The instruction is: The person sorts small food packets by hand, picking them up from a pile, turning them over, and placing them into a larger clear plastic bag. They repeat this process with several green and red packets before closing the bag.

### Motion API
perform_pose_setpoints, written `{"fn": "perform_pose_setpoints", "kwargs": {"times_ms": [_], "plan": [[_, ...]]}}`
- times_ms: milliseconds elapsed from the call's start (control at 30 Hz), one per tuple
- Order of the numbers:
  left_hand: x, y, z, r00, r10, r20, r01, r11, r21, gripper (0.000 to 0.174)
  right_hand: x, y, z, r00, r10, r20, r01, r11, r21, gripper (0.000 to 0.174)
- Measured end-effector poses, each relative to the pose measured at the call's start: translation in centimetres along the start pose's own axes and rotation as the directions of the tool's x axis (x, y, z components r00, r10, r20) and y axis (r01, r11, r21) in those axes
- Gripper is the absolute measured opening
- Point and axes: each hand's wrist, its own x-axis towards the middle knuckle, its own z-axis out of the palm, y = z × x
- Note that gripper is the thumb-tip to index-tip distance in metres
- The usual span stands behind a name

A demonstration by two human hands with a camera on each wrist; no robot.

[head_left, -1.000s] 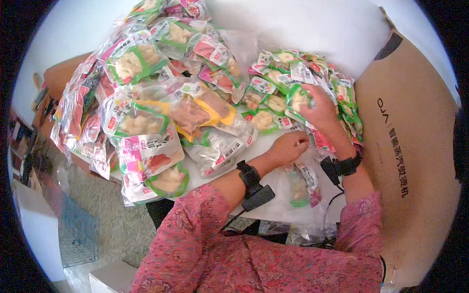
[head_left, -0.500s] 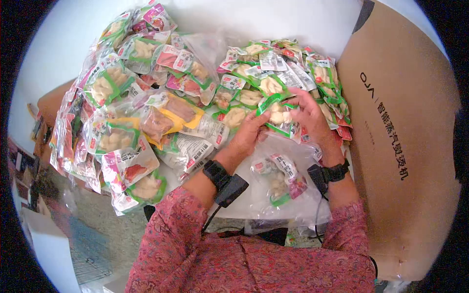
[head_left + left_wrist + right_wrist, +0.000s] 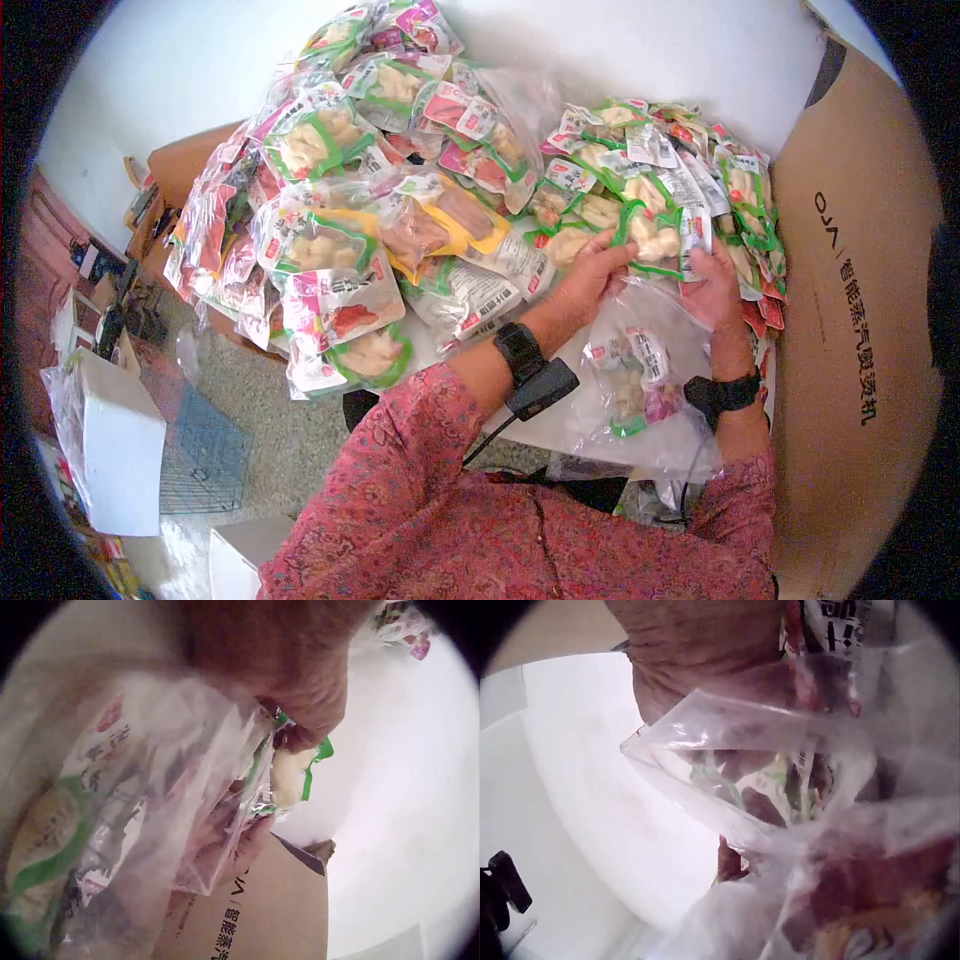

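A green-bordered snack packet (image 3: pixel 650 240) with pale pieces inside sits at the mouth of a clear plastic bag (image 3: pixel 640 380) that holds a few packets. My left hand (image 3: pixel 590 275) grips the bag's rim, its fingertips against the packet's left edge. My right hand (image 3: pixel 712 285) pinches the packet's right side, fingers curled. In the left wrist view the bag film (image 3: pixel 150 787) runs up to my fingers, with the green packet (image 3: pixel 289 776) just beyond them. In the right wrist view the bag's edge (image 3: pixel 705 757) lies across my right hand (image 3: pixel 697 652).
Several small packets (image 3: pixel 700 160) are heaped just beyond the hands. Larger packets (image 3: pixel 340 230) are piled at the left of the white table (image 3: pixel 600 50). A big cardboard box (image 3: pixel 860 300) stands at the right. A white box (image 3: pixel 115 450) and a wire grid (image 3: pixel 205 450) lie on the floor.
My right hand took a green packet from the small pile and brought it back to the bag's mouth. My left hand rose from the bag to meet it.
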Motion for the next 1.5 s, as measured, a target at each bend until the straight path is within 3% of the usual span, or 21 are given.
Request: {"fn": "perform_pose_setpoints", "kwargs": {"times_ms": [100, 167, 233, 367, 467, 533, 567, 633, 667, 700, 733, 767, 800, 900, 967, 1033, 1067, 1200, 1333, 1400, 1500], "plan": [[-0.6, -0.3, 0.6, 0.994, -0.093, 0.051, 0.084, 0.983, 0.163, 0.017, -0.9, -1.7, 0.4, 0.984, 0.076, -0.16, -0.074, 0.997, 0.016, 0.043], [-0.8, -0.6, 0.8, 0.987, -0.154, 0.056, 0.136, 0.96, 0.245, 0.017, -0.7, -1.5, -0.1, 0.993, 0.018, -0.117, -0.022, 0.999, -0.03, 0.038], [-1.4, 0.2, 1.6, 0.977, -0.215, 0.018, 0.2, 0.935, 0.292, 0.017, -0.8, -1.4, 0.0, 0.987, 0.066, -0.145, -0.062, 0.998, 0.026, 0.04], [-0.8, -0.6, 0.7, 0.986, -0.161, 0.049, 0.148, 0.968, 0.204, 0.016, -0.7, -1.1, 1.2, 0.991, 0.029, -0.134, -0.017, 0.996, 0.091, 0.043], [-1.1, -0.5, 1.2, 0.981, -0.191, 0.022, 0.182, 0.961, 0.21, 0.016, -0.6, -0.8, 0.1, 0.998, 0.067, -0.021, -0.062, 0.982, 0.176, 0.046], [-1.0, -0.4, 1.4, 0.997, -0.075, 0.001, 0.072, 0.96, 0.271, 0.015, -0.2, 0.1, -0.8, 0.998, -0.07, 0.0, 0.065, 0.923, -0.379, 0.048], [-1.1, -0.4, 1.5, 0.997, -0.078, 0.002, 0.074, 0.959, 0.272, 0.015, -0.2, 0.5, -1.1, 0.997, -0.071, -0.003, 0.065, 0.923, -0.379, 0.048], [-1.0, -0.7, 1.1, 0.997, -0.064, -0.04, 0.073, 0.942, 0.327, 0.017, -0.2, 1.0, 0.0, 0.948, -0.257, 0.189, 0.299, 0.922, -0.245, 0.046], [-0.9, -0.8, 1.0, 0.997, -0.066, -0.04, 0.076, 0.942, 0.328, 0.017, 0.1, 1.3, -0.3, 0.938, -0.284, 0.198, 0.344, 0.832, -0.435, 0.047], [-0.9, -0.8, 1.0, 0.999, -0.029, -0.03, 0.037, 0.945, 0.324, 0.021, -0.2, 1.0, 0.1, 0.939, -0.284, 0.192, 0.341, 0.833, -0.436, 0.047], [-0.9, -0.9, 1.0, 1.0, 0.007, -0.016, -0.002, 0.948, 0.319, 0.024, -0.6, 0.5, 0.7, 0.99, -0.144, 0.002, 0.13, 0.893, -0.43, 0.045], [-0.8, -1.1, 1.1, 1.0, -0.003, -0.005, 0.005, 0.949, 0.316, 0.024, -1.1, 0.0, 0.8, 0.982, 0.007, -0.189, -0.08, 0.92, -0.384, 0.043], [-0.9, -1.1, 1.3, 0.999, 0.011, 0.03, -0.022, 0.924, 0.381, 0.027, -0.8, 0.4, -1.2, 0.96, 0.091, -0.264, -0.171, 0.938, -0.3, 0.036], [-1.6, -0.6, 2.2, 0.995, -0.075, 0.059, 0.037, 0.873, 0.486, 0.031, -1.0, -0.8, 1.4, 0.974, -0.043, -0.224, -0.025, 0.956, -0.292, 0.029], [-1.9, -0.5, 2.4, 0.996, -0.09, -0.01, 0.083, 0.869, 0.487, 0.03, -1.3, -1.2, 0.6, 0.968, -0.007, -0.251, -0.097, 0.912, -0.399, 0.033], [-1.6, -0.6, 1.9, 0.992, -0.125, 0.001, 0.11, 0.877, 0.469, 0.033, -1.4, -1.3, 2.5, 0.993, -0.059, -0.107, 0.038, 0.98, -0.194, 0.039], [-1.6, -0.7, 1.7, 0.994, -0.101, 0.05, 0.061, 0.856, 0.514, 0.034, -1.4, -1.3, 2.2, 0.996, -0.035, -0.078, 0.023, 0.987, -0.156, 0.043], [-1.1, -1.6, 1.3, 0.983, -0.025, 0.18, -0.063, 0.881, 0.468, 0.038, -1.7, -1.8, 2.7, 0.989, -0.037, -0.14, 0.001, 0.967, -0.254, 0.042], [-1.3, -1.3, 1.2, 0.984, -0.087, 0.153, -0.004, 0.859, 0.512, 0.036, -1.5, -1.6, 2.5, 0.981, -0.085, -0.175, 0.028, 0.951, -0.308, 0.037], [-1.1, -1.5, 1.3, 0.977, -0.022, 0.211, -0.108, 0.803, 0.586, 0.036, -1.5, -1.4, 2.4, 0.98, -0.094, -0.174, 0.035, 0.949, -0.313, 0.035], [-1.6, -0.6, 2.2, 0.974, -0.105, 0.203, -0.019, 0.848, 0.53, 0.034, -1.5, -1.4, 2.4, 0.974, -0.083, -0.209, 0.017, 0.955, -0.295, 0.032]]}}
